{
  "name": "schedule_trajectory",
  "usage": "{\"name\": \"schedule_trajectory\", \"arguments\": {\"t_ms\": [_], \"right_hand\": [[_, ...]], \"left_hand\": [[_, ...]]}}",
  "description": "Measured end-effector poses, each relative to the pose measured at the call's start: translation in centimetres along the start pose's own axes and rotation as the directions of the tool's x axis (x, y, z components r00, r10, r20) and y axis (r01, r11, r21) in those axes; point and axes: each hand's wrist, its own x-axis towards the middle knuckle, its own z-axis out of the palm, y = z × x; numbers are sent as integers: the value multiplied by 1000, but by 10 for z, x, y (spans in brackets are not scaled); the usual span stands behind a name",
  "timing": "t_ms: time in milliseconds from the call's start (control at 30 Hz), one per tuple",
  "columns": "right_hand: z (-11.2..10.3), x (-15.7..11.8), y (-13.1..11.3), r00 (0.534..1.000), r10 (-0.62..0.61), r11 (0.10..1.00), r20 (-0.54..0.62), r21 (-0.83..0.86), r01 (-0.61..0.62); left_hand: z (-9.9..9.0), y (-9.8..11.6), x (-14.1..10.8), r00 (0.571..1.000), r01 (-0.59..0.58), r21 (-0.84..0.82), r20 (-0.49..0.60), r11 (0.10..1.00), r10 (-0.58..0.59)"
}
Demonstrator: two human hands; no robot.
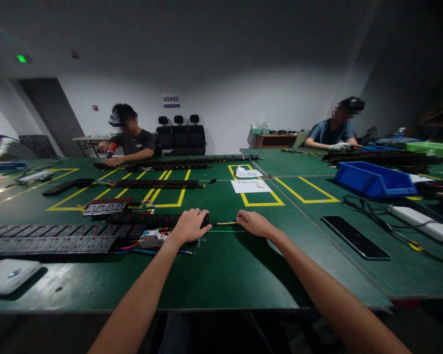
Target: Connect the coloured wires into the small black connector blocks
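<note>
My left hand [190, 227] is closed over the right end of a black socket strip [166, 220] lying on the table. From that end several thin wires [223, 223], yellow, blue and dark, run to the right. My right hand [256, 224] pinches these wires, its fingertips curled together. A green wire [225, 231] passes just below and reaches the same hand. Left of my left hand lies a white breaker-like block [152, 239] with red and blue wires, beside a wider black double row of sockets [59, 241].
The green table [221, 280] carries yellow tape outlines. A phone [355, 237], a blue bin [374, 179], black cables and a white power strip [423, 222] lie to the right. At left are a white case [11, 275] and a socket panel [109, 207]. Co-workers sit across.
</note>
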Motion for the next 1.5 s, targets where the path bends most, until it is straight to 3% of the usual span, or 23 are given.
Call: {"name": "schedule_trajectory", "arguments": {"t_ms": [1500], "right_hand": [[2,2,3,1000,-2,1000,-1,-8,2]], "left_hand": [[3,-2,1,999,-24,30,-32,999,25]]}}
